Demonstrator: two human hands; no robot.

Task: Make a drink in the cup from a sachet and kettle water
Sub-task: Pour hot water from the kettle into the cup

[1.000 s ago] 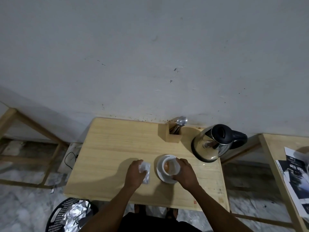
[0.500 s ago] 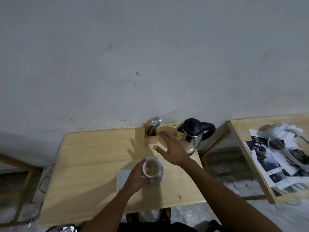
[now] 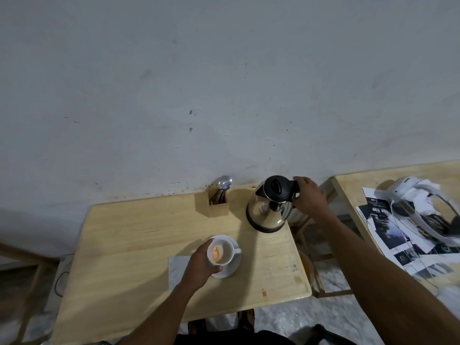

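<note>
At the table's right edge, right hand (image 3: 308, 199) apparently grips kettle (image 3: 270, 204); left hand (image 3: 199, 266) clasps cup (image 3: 221, 251).

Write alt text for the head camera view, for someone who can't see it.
A person's right hand grips the steel kettle handle while the left hand holds a white cup of orange powder on its saucer, on a wooden table.

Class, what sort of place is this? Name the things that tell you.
Probably a makeshift tea corner in a plain room: an electric kettle, a cup on a saucer, and a spoon holder on a small wooden table.
</note>
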